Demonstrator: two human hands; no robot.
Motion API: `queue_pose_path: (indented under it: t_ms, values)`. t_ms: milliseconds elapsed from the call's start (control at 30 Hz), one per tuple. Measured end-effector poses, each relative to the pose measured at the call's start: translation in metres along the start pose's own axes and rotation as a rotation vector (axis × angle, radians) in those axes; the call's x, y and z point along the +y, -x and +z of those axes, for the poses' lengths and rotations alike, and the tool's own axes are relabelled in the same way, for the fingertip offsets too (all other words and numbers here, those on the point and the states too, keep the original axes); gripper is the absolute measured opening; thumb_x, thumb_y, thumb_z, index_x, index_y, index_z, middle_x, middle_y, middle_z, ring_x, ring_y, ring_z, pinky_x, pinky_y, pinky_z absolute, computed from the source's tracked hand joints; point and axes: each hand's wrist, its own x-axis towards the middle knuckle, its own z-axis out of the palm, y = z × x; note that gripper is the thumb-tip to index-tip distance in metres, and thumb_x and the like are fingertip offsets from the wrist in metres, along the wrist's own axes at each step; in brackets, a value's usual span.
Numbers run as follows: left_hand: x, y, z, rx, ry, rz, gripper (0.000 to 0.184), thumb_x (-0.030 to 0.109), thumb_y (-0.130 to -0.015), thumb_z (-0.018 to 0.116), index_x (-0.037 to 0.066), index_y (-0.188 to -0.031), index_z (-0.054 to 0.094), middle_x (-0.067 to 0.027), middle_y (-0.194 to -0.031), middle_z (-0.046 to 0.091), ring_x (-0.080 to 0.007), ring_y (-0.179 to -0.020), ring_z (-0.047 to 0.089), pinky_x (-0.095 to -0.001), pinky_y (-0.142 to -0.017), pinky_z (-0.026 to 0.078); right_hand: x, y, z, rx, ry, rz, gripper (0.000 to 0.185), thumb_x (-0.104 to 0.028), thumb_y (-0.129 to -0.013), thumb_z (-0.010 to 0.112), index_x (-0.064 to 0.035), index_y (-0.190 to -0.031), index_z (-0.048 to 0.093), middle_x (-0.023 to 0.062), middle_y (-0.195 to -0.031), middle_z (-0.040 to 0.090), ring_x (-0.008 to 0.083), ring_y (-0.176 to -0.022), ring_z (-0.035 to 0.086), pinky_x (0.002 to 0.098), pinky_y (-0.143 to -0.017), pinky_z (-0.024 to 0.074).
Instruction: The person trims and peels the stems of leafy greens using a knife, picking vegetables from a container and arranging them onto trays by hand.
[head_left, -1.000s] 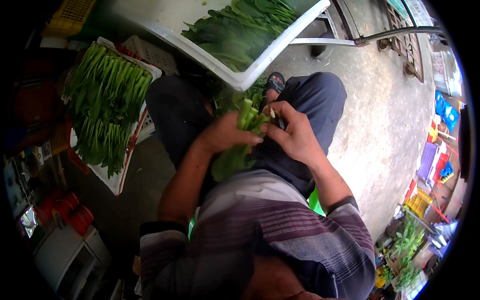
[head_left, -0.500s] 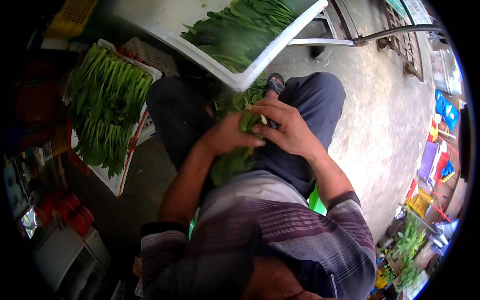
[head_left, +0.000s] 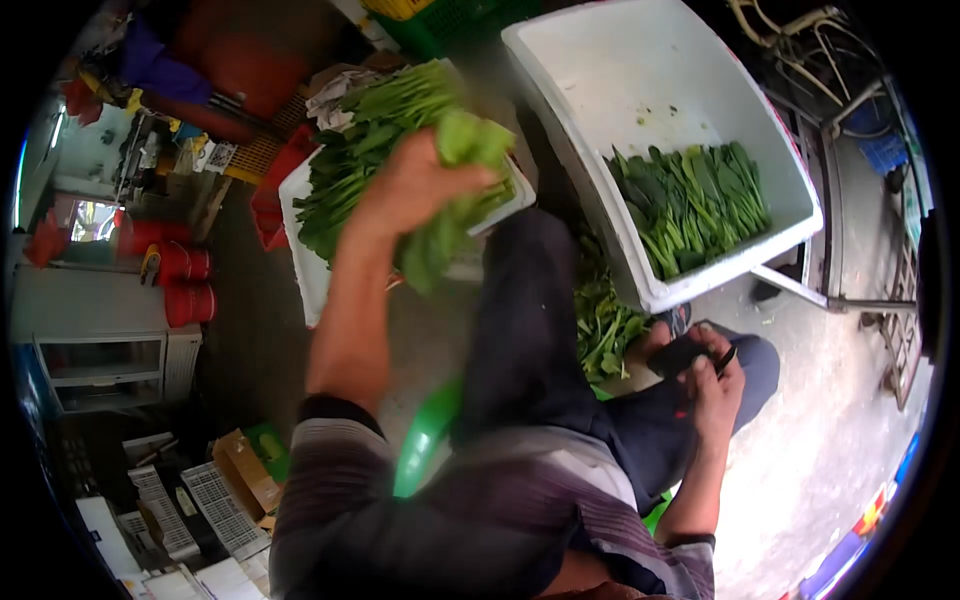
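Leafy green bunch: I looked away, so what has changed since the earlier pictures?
The left hand has carried the leafy green bunch leftward and forward, over the green stalks heaped in a white tray. The right hand has let go and is by the right knee. Leafy greens still lie in the deep white bin.

So they're wearing a short-sleeved top (head_left: 470, 500) with purplish and grey stripes and a dark band on each cuff. A whitish strip's showing below its hem, and they're also wearing dark navy trousers (head_left: 535, 330) plus a dark open sandal (head_left: 680, 319).
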Motion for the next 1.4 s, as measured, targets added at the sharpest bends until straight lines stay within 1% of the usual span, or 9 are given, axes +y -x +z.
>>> queue_pose_path:
  t_ms: [233, 333, 367, 467, 567, 867, 1067, 1300, 1400]
  values:
    - [-0.021, -0.071, -0.109, 0.359, -1.102, -0.017, 0.041, 0.025, -0.086, 0.072, 0.002, -0.119, 0.062, -0.0227, -0.098, 0.070, -0.0332, -0.092, 0.070, -0.0449, -0.081, 0.053, 0.016, -0.014, 0.018, -0.013, 0.011, 0.030, 0.032, -0.022, -0.097, 0.064, -0.0014, -0.122, 0.063, -0.0021, -0.077, 0.061, 0.0033, -0.057, 0.049, 0.0174, -0.052, 0.0370]
    - [-0.053, -0.099, -0.106, 0.377, -1.299, 0.079, 0.053, 0.031, -0.088, 0.072, 0.006, -0.133, 0.057, -0.0194, -0.089, 0.071, -0.0329, -0.082, 0.071, -0.0440, -0.072, 0.054, 0.019, -0.020, 0.022, -0.037, -0.018, 0.111, 0.031, -0.020, -0.095, 0.069, -0.0034, -0.121, 0.064, -0.0031, -0.083, 0.062, 0.0024, -0.057, 0.047, 0.0187, -0.056, 0.0433]
    - [-0.059, -0.111, -0.097, 0.353, -1.222, -0.099, 0.050, 0.031, -0.088, 0.072, 0.007, -0.129, 0.057, -0.0191, -0.109, 0.070, -0.0342, -0.105, 0.067, -0.0565, -0.094, 0.049, 0.020, -0.021, 0.023, -0.027, -0.014, 0.127, 0.030, -0.019, -0.095, 0.069, -0.0035, -0.120, 0.064, -0.0031, -0.083, 0.063, 0.0025, -0.057, 0.048, 0.0187, -0.056, 0.0434]
    - [-0.143, -0.140, -0.074, 0.458, -1.195, -0.073, 0.054, 0.033, -0.089, 0.070, 0.008, -0.134, 0.054, -0.0176, -0.132, 0.060, -0.0339, -0.124, 0.057, -0.0653, -0.105, 0.039, 0.019, -0.025, 0.031, -0.012, 0.000, 0.159, 0.028, -0.015, -0.095, 0.067, -0.0035, -0.120, 0.064, -0.0030, -0.083, 0.063, 0.0028, -0.057, 0.049, 0.0188, -0.056, 0.0438]
    - [-0.158, -0.141, -0.070, 0.459, -0.977, -0.172, 0.059, 0.039, -0.092, 0.065, 0.008, -0.140, 0.049, -0.0159, -0.149, 0.046, -0.0347, -0.140, 0.041, -0.0699, -0.114, 0.024, 0.022, -0.025, 0.028, -0.007, 0.054, 0.168, 0.034, -0.022, -0.095, 0.066, 0.0000, -0.121, 0.064, 0.0020, -0.090, 0.067, 0.0053, -0.059, 0.052, 0.0187, -0.055, 0.0431]
    - [-0.164, -0.115, -0.044, 0.329, -1.212, -0.096, 0.085, 0.065, -0.101, 0.035, 0.009, -0.161, 0.015, -0.0128, -0.167, 0.016, -0.0341, -0.154, 0.014, -0.0681, -0.120, 0.009, 0.029, -0.040, 0.030, -0.019, 0.014, 0.247, 0.021, -0.014, -0.094, 0.067, -0.0026, -0.111, 0.062, -0.0024, -0.083, 0.061, 0.0046, -0.063, 0.053, 0.0212, -0.059, 0.0493]
    - [-0.158, -0.109, -0.051, 0.304, -1.169, -0.050, 0.085, 0.062, -0.100, 0.043, 0.006, -0.160, 0.018, -0.0146, -0.166, 0.019, -0.0326, -0.154, 0.016, -0.0636, -0.122, 0.009, 0.019, -0.031, 0.034, -0.021, -0.007, 0.235, 0.026, -0.016, -0.095, 0.067, 0.0000, -0.116, 0.063, 0.0010, -0.090, 0.066, 0.0046, -0.063, 0.054, 0.0208, -0.059, 0.0482]
    - [-0.139, -0.095, -0.031, 0.619, -1.000, 0.304, 0.048, 0.024, -0.093, 0.066, -0.003, -0.133, 0.057, -0.0269, -0.131, 0.061, -0.0399, -0.136, 0.047, -0.0536, -0.120, 0.028, 0.021, -0.024, 0.033, 0.015, 0.007, 0.149, 0.023, -0.014, -0.098, 0.058, 0.0008, -0.115, 0.064, 0.0042, -0.089, 0.067, 0.0060, -0.056, 0.050, 0.0203, -0.052, 0.0414]
    - [-0.130, -0.093, -0.028, 0.603, -0.961, 0.315, 0.045, 0.022, -0.094, 0.065, -0.003, -0.131, 0.058, -0.0267, -0.128, 0.062, -0.0403, -0.136, 0.047, -0.0538, -0.119, 0.029, 0.014, -0.025, 0.035, -0.011, 0.006, 0.117, 0.023, -0.014, -0.099, 0.058, 0.0018, -0.115, 0.064, 0.0041, -0.086, 0.066, 0.0059, -0.055, 0.050, 0.0206, -0.052, 0.0416]
